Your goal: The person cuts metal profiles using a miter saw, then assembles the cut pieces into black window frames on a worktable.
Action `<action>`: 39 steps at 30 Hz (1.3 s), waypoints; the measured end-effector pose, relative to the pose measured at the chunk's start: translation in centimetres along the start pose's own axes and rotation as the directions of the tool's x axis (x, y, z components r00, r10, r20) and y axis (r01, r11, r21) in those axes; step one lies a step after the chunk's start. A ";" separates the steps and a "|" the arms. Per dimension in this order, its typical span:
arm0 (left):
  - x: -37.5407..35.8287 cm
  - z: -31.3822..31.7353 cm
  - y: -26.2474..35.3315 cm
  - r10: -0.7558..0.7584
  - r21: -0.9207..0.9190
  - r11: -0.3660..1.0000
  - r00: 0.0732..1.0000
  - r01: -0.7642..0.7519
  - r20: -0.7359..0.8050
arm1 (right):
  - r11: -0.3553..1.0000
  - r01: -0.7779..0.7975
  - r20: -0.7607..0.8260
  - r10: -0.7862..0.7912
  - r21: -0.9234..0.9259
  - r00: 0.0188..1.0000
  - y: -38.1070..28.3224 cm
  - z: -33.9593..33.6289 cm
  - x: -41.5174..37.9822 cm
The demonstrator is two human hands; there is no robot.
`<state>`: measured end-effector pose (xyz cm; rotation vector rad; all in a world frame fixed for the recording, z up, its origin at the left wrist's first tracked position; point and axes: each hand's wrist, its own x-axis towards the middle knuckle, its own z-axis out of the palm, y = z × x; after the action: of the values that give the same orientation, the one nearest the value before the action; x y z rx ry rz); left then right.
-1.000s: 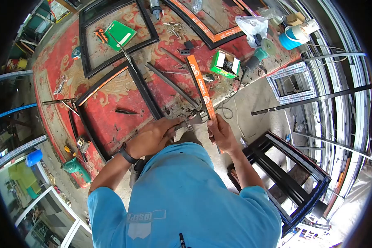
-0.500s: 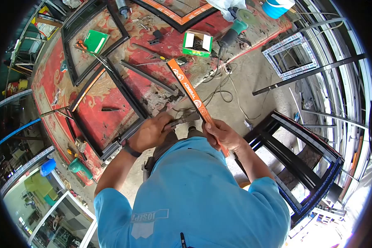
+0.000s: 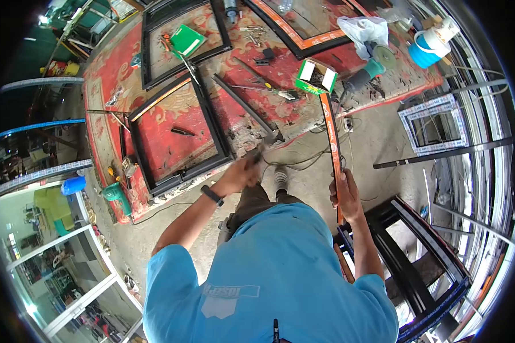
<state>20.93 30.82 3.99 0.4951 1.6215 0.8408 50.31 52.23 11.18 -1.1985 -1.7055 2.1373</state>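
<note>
My right hand [image 3: 347, 194] is closed round a long dark profile bar [image 3: 331, 128] faced with orange "ADMIRAL" film. The bar stands nearly lengthwise in front of me, its far end close to a green-and-white box of screws [image 3: 316, 76]. My left hand [image 3: 240, 175] is closed on a short hand tool [image 3: 261, 153] with a dark, metallic end. Motion smears that tool, so its exact kind does not show. Just beyond the left hand lies a black rectangular frame [image 3: 216, 123] on the red-covered table [image 3: 160, 154], with a loose dark bar [image 3: 243, 106] beside it.
An angle grinder [image 3: 372, 68], a white plastic bag [image 3: 363, 31] and a blue bucket [image 3: 426, 51] are at the table's far right. A green power tool [image 3: 115, 194] sits at the near left corner. Cables [image 3: 303, 163] cross the floor; black frames [image 3: 406, 257] lean at my right.
The orange-faced bar has swung from a slant to nearly upright in view and moved right with my right hand. My left hand still holds the tool, now blurred. The view has shifted.
</note>
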 end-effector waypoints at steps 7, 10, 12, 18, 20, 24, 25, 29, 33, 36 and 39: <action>13.0 -5.7 0.9 0.514 0.359 0.855 0.517 -0.375 -0.684 | 1.000 -0.012 0.083 0.011 0.006 0.996 0.4 2.1 0.4; 10.8 -3.9 -0.4 0.430 0.435 0.874 0.758 -0.214 -0.490 | 0.999 -0.001 0.084 -0.003 0.042 0.996 -0.5 1.3 0.6; 7.8 -2.2 -0.4 0.432 0.408 0.875 0.798 -0.260 -0.419 | 0.998 0.012 0.055 -0.015 0.063 0.998 -0.2 0.8 0.7; 7.3 -2.4 1.1 0.876 0.884 0.419 0.350 -0.208 -0.332 | 0.996 0.093 -0.013 -0.094 -0.013 0.996 1.2 0.8 2.0; 3.2 -1.2 3.6 0.475 0.193 0.877 0.738 -0.440 -0.479 | 0.992 0.104 0.032 -0.102 -0.066 0.994 0.6 0.4 2.0; -2.1 1.8 6.0 0.265 -0.649 0.608 0.888 -0.457 -0.376 | 0.988 0.077 0.025 -0.074 -0.136 0.997 0.3 1.4 3.1; -2.4 2.3 6.1 0.254 -0.669 0.597 0.895 -0.443 -0.366 | 0.982 0.115 0.017 -0.114 -0.151 0.993 0.5 1.9 3.5; -2.6 2.7 5.0 0.187 -0.468 0.844 0.962 -0.261 -0.200 | 0.973 0.135 0.053 -0.127 -0.188 0.990 -0.6 2.9 4.1; -4.8 4.3 6.2 0.072 -0.200 0.977 0.997 -0.076 -0.026 | 0.966 0.148 0.056 -0.139 -0.214 0.989 -2.2 2.5 3.8; -7.5 5.5 8.2 0.100 -0.347 0.937 0.986 -0.047 0.135 | 0.948 0.200 0.047 -0.195 -0.247 0.980 -1.8 2.0 3.4; -7.5 6.3 6.5 0.034 -0.018 0.999 0.977 -0.031 0.210 | 0.951 0.257 0.108 -0.241 -0.172 0.964 -2.6 1.6 3.6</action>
<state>27.85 31.21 13.46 0.5823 1.4153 0.7963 45.97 53.95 11.82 -0.8829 -2.0100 1.9408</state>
